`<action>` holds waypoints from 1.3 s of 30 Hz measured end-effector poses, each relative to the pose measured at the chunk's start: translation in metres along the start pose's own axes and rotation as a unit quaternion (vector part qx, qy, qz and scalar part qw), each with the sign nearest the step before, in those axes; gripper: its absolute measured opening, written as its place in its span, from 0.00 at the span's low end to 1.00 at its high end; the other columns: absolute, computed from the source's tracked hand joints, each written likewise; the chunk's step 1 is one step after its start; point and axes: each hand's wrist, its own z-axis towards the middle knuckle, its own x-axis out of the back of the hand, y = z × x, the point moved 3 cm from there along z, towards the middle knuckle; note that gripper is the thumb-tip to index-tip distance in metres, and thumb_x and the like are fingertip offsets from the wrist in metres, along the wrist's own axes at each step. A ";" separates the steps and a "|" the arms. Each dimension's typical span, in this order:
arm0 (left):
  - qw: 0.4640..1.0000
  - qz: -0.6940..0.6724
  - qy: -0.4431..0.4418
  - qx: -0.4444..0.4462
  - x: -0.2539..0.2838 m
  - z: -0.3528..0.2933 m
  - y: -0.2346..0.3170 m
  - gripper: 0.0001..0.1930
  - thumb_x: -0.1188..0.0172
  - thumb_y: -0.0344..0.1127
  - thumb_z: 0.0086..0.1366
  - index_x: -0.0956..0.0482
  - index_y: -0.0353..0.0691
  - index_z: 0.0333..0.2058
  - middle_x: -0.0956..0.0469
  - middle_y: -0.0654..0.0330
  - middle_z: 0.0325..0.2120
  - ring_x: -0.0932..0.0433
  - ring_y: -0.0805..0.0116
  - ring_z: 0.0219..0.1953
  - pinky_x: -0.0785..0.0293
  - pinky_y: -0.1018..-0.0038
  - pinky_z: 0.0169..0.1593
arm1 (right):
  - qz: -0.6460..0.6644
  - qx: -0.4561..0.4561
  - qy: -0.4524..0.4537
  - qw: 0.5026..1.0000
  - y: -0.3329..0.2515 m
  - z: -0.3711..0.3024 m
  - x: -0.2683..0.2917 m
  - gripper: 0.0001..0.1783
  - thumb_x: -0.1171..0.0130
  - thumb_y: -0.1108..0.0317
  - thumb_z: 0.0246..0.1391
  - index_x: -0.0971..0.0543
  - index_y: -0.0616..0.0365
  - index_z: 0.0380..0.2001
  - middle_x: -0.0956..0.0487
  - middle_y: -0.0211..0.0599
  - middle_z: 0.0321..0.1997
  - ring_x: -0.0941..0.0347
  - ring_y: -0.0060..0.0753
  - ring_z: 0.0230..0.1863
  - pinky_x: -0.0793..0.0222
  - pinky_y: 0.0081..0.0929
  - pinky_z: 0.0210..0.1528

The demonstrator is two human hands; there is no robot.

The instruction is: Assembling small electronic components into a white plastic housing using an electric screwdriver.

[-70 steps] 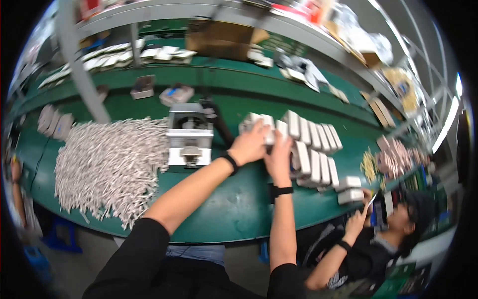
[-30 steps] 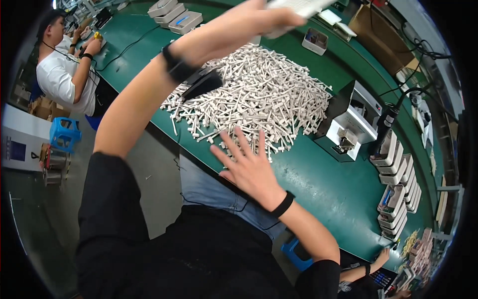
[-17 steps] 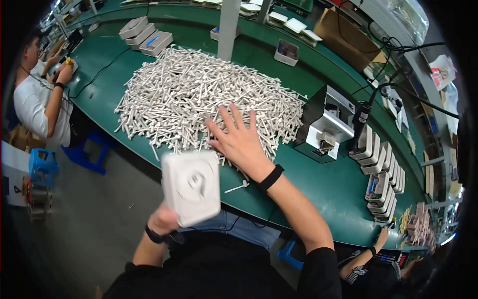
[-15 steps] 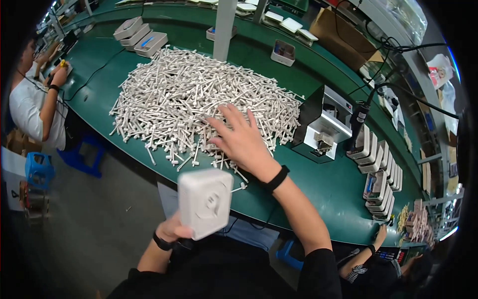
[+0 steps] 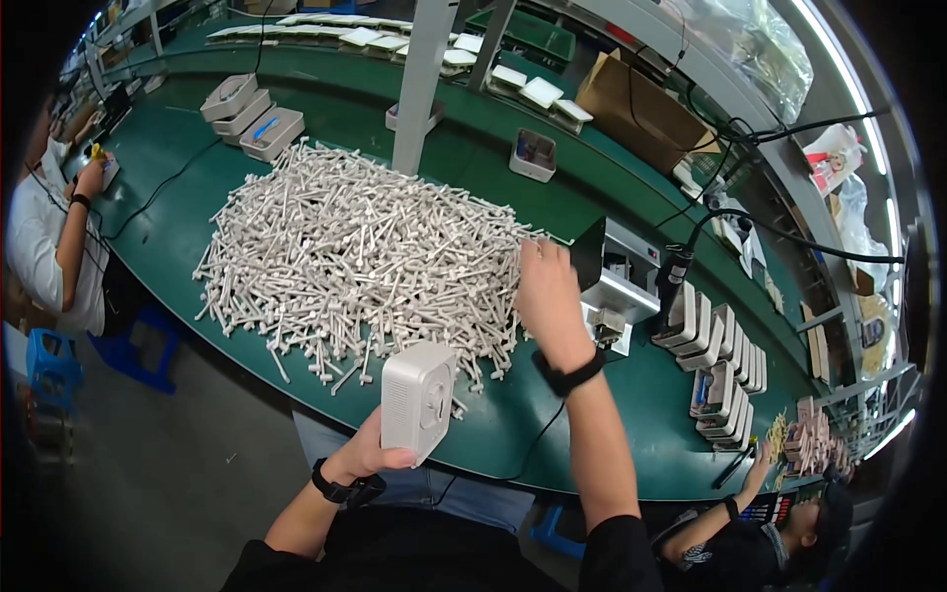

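Observation:
My left hand (image 5: 373, 449) grips a white plastic box-shaped housing (image 5: 418, 403) by its lower part. The housing stands tilted in front of me, a round recess on its right-facing side and a perforated patch on its narrow side. Beyond it spreads a large heap of small white T-ended plastic sticks (image 5: 355, 257). My right hand (image 5: 554, 301) is at the heap's right end, close beside a black-and-silver bench device (image 5: 626, 271). Its fingers are curled in, and whatever they may hold is hidden.
White trays are stacked at right (image 5: 725, 405) and back left (image 5: 258, 123); a small tray (image 5: 534, 156) stands behind the heap. A metal post (image 5: 419, 99) rises behind it. Black cables hang at right. Co-workers sit left (image 5: 59, 237) and lower right (image 5: 750, 538).
My right hand has gone from spread fingers over the heap to curled fingers farther right, by the device. The housing in my left hand has turned, showing more of its narrow side.

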 end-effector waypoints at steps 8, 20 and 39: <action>0.999 -0.041 -0.004 -0.002 0.012 0.004 -0.011 0.55 0.23 0.48 0.55 0.44 0.36 0.74 0.27 0.55 0.64 0.28 0.63 0.66 0.33 0.63 0.69 | -0.249 -0.212 -0.436 0.838 0.108 0.176 -0.080 0.16 0.38 0.67 0.63 0.12 0.54 0.52 0.16 0.53 0.58 0.18 0.56 0.59 0.22 0.65 0.56; 0.997 -0.071 0.018 0.003 0.037 -0.005 -0.013 0.53 0.24 0.50 0.57 0.44 0.36 0.74 0.30 0.56 0.66 0.28 0.64 0.66 0.32 0.65 0.68 | -0.181 -0.291 -0.248 0.906 0.162 0.164 -0.165 0.17 0.37 0.66 0.61 0.12 0.60 0.50 0.17 0.64 0.58 0.20 0.58 0.63 0.24 0.60 0.62; 0.988 -0.138 0.043 0.045 0.037 -0.007 -0.018 0.56 0.25 0.56 0.56 0.45 0.35 0.76 0.32 0.47 0.70 0.28 0.50 0.69 0.32 0.55 0.72 | 0.137 -0.399 -0.092 0.902 0.120 0.159 -0.116 0.21 0.31 0.67 0.58 0.16 0.61 0.54 0.18 0.58 0.61 0.20 0.57 0.62 0.20 0.49 0.60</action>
